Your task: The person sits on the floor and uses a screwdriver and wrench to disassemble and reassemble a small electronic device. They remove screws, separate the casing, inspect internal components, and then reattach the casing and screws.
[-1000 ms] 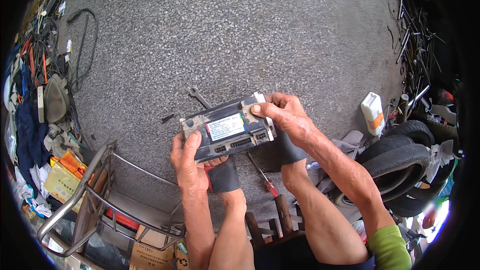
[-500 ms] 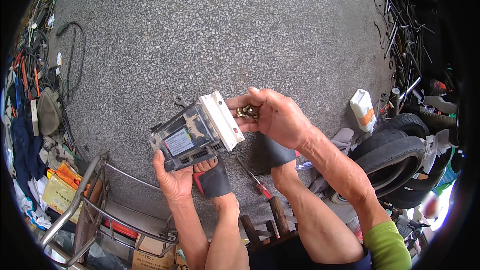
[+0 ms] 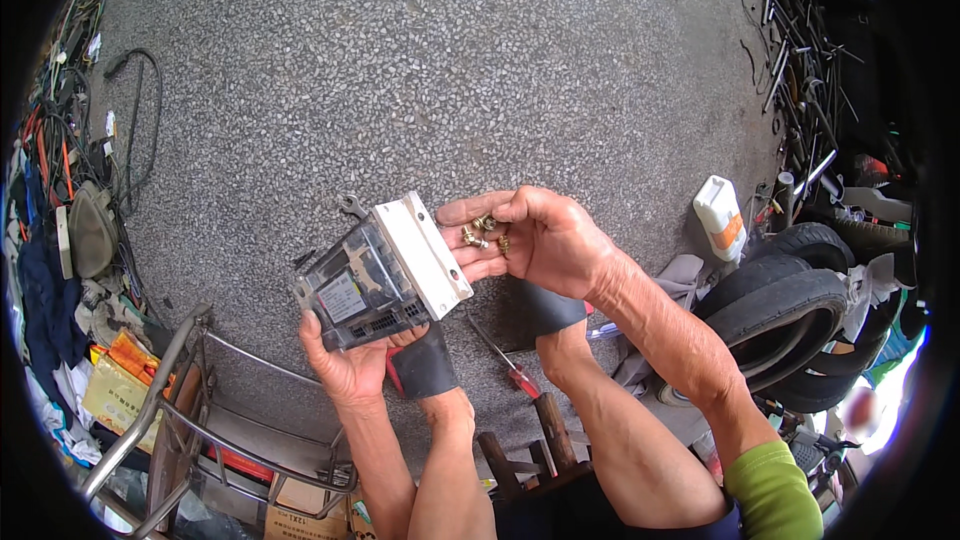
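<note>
Where the control box is: raised over the floor, tilted, pale plate rightward;
Left hand: grasps its left end, thumb on the edge;
Right hand: palm up, fingers outstretched beneath brassy bolts, near the plate;
Handling: likely rigid, fairly heavy, dusty; hold by the ends;
Sticker: white; wording too small to read.

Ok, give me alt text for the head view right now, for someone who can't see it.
A left hand holds a dirty black box while an open right hand cradles small gold screws beside its pale end. A wrench and red-handled screwdriver lie on the speckled floor; tyres are at right.
</note>
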The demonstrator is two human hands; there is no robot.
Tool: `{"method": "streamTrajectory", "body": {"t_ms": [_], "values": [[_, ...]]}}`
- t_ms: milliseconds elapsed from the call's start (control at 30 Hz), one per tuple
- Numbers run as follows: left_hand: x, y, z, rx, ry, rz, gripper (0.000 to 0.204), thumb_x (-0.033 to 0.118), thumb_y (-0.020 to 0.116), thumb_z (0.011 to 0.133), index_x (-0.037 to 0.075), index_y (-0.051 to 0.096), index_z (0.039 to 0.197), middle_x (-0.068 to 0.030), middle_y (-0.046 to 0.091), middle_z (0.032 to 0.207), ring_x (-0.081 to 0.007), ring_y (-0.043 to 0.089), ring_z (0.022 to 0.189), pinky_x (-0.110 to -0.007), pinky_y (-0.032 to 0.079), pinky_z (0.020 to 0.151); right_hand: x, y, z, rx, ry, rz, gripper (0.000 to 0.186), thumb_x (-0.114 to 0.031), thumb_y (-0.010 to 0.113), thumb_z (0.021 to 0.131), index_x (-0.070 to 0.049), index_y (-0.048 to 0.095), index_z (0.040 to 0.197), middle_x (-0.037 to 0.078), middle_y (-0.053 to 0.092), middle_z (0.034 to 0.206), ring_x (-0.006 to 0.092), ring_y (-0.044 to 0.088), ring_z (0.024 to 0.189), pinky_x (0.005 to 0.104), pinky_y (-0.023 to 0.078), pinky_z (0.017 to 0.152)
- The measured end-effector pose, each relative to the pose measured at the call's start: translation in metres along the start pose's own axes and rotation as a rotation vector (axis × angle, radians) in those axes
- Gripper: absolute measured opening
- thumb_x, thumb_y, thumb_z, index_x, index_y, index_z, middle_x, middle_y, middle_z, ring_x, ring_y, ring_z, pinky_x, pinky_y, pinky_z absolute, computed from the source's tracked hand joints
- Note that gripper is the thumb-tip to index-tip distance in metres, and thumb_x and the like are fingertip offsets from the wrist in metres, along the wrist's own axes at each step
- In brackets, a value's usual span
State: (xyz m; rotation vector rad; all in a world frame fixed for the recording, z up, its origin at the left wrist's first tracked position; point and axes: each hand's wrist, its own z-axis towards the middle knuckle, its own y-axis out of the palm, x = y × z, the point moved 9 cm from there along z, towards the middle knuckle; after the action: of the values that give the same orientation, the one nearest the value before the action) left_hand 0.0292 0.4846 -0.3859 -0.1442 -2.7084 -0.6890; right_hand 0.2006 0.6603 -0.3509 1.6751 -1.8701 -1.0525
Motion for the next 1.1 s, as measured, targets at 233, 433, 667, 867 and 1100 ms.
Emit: {"method": "streamTrajectory", "body": {"t_ms": [233, 433, 667, 867, 1100], "values": [[-0.005, 0.003, -0.002, 0.001, -0.018, 0.057, 0.078, 0.048, 0.077, 0.081, 0.014, 0.048, 0.144, -0.0092, 0.054, 0.142, -0.0315, 0.052, 0.130, -0.060, 0.043, 0.105, -0.003, 0.003, -0.003, 0.058, -0.014, -0.059, 0.050, -0.014, 0.043, 0.098, 0.017, 0.045, 0.137, 0.028, 0.065, 0.121, 0.0335, 0.068, 0.108, 0.0450, 0.056, 0.095], [-0.007, 0.002, -0.002, 0.016, -0.014, 0.061, 0.081, 0.051, 0.076, 0.082, 0.014, 0.045, 0.147, -0.0098, 0.053, 0.144, -0.0325, 0.049, 0.132, -0.062, 0.042, 0.105, -0.001, 0.001, -0.002, 0.048, -0.017, -0.056, 0.051, -0.020, 0.049, 0.101, 0.016, 0.047, 0.136, 0.027, 0.066, 0.120, 0.0329, 0.069, 0.106, 0.0440, 0.056, 0.094], [-0.009, -0.005, 0.001, 0.009, -0.030, 0.009, 0.078, 0.051, 0.075, 0.084, 0.014, 0.046, 0.146, -0.0092, 0.054, 0.143, -0.0302, 0.051, 0.132, -0.062, 0.043, 0.104, 0.000, -0.002, -0.002, 0.088, -0.028, -0.062, 0.052, -0.028, 0.053, 0.103, 0.014, 0.050, 0.134, 0.027, 0.067, 0.118, 0.0319, 0.070, 0.103, 0.0443, 0.056, 0.091], [-0.013, 0.000, 0.000, -0.023, -0.061, -0.010, 0.076, 0.050, 0.074, 0.085, 0.013, 0.046, 0.146, -0.0092, 0.055, 0.142, -0.0309, 0.052, 0.131, -0.063, 0.043, 0.104, 0.002, -0.007, -0.001, 0.103, -0.013, -0.008, 0.048, -0.026, 0.055, 0.102, 0.011, 0.055, 0.131, 0.025, 0.067, 0.119, 0.0310, 0.071, 0.104, 0.0417, 0.058, 0.092], [-0.017, 0.008, -0.002, -0.083, -0.107, 0.003, 0.076, 0.052, 0.070, 0.087, 0.012, 0.045, 0.146, -0.0122, 0.055, 0.143, -0.0325, 0.054, 0.129, -0.063, 0.048, 0.100, 0.007, -0.009, 0.001, 0.101, 0.002, 0.084, 0.050, -0.029, 0.054, 0.102, 0.011, 0.054, 0.132, 0.026, 0.062, 0.128, 0.0317, 0.066, 0.114, 0.0444, 0.053, 0.102]]}}
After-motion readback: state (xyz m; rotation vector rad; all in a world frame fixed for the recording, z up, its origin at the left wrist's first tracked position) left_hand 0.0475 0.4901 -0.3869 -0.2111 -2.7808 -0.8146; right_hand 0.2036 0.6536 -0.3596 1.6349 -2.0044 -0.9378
